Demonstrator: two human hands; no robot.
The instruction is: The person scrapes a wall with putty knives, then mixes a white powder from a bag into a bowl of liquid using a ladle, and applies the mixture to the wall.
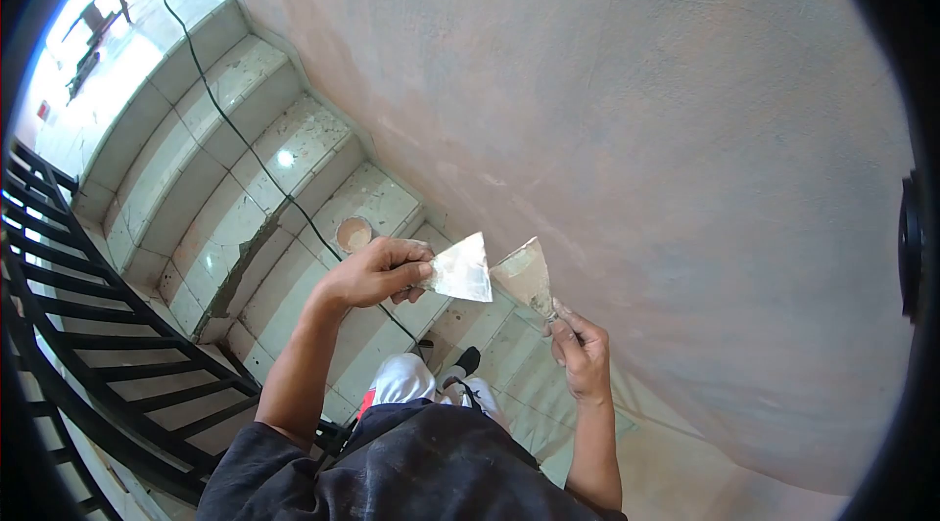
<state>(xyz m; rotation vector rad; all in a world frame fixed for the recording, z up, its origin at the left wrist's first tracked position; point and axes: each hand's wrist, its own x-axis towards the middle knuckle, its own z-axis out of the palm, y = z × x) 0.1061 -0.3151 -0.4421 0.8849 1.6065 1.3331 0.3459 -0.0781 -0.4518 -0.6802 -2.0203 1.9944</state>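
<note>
My left hand (380, 273) is closed on a putty knife (464, 269) with a shiny, triangular metal blade. In my right hand (582, 353) is a second putty knife (526, 277), its blade coated with pale filler and its handle mostly hidden by my fingers. The two blades face each other in front of my chest, a narrow gap seeming to part them. Just beyond my left hand, a small round tub (353, 234) of pinkish-beige paste stands on a stair step.
Tiled steps (220, 257) curve up to the left, one with a broken edge. A dark cable (250, 151) runs down across them. A black metal railing (147, 370) bounds the left side. The patchy plastered wall (627, 100) rises on the right.
</note>
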